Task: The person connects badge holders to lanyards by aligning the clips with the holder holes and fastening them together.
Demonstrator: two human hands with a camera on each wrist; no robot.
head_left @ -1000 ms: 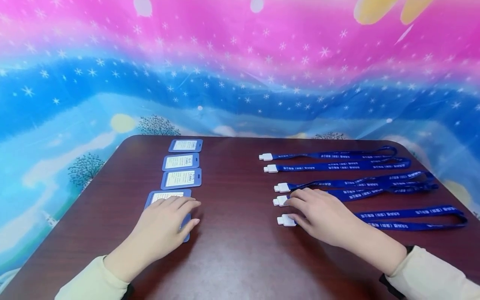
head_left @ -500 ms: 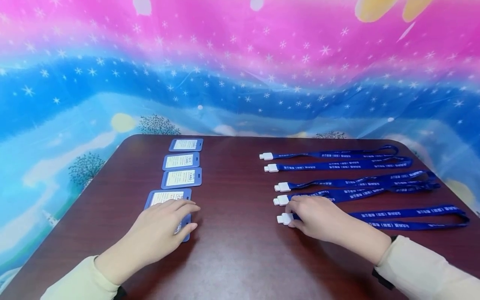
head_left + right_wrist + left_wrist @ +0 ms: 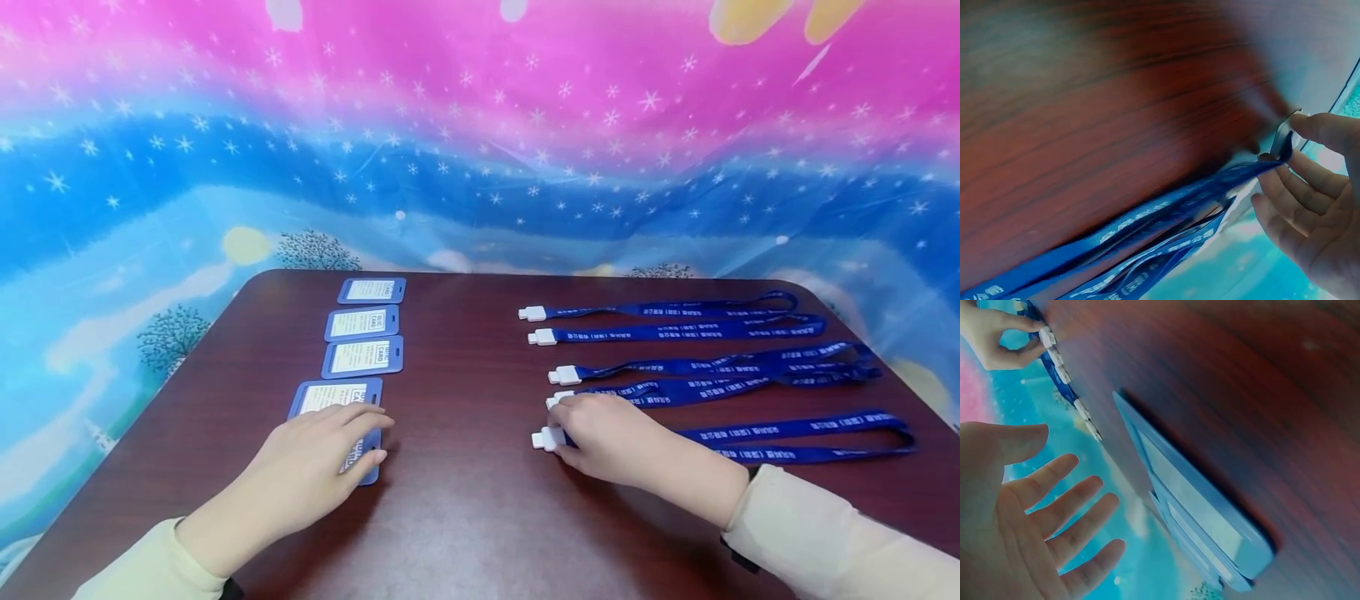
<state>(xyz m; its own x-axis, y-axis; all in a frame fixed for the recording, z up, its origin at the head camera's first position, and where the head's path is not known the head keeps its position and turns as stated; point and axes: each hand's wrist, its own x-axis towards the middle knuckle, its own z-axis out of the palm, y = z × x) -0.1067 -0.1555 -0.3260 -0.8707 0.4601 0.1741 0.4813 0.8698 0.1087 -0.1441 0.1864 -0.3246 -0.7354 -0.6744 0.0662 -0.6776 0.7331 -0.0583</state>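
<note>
My right hand [image 3: 611, 437] pinches the white plastic clip [image 3: 547, 439] of the nearest blue lanyard [image 3: 806, 427]. In the right wrist view, thumb and index finger meet at that clip [image 3: 1281, 136], and the strap [image 3: 1147, 215] trails back along the table. My left hand [image 3: 311, 467] hovers over the two nearest blue badge holders, partly covering both the upper one [image 3: 307, 396] and the lower one [image 3: 371, 471]. The left wrist view shows its fingers [image 3: 1085, 531] spread and relaxed, apart from the badge holder [image 3: 1194, 487].
Three more badge holders [image 3: 363, 357] lie in a column toward the back left. Several other blue lanyards [image 3: 690, 332] stretch across the right side, white clips facing left. The dark wooden table [image 3: 465, 500] has a rounded far edge against a colourful printed backdrop [image 3: 480, 150].
My right thumb and fingers have closed on the nearest clip and drawn that lanyard a little to the left. My left hand has shifted slightly left and stays over the badge holders.
</note>
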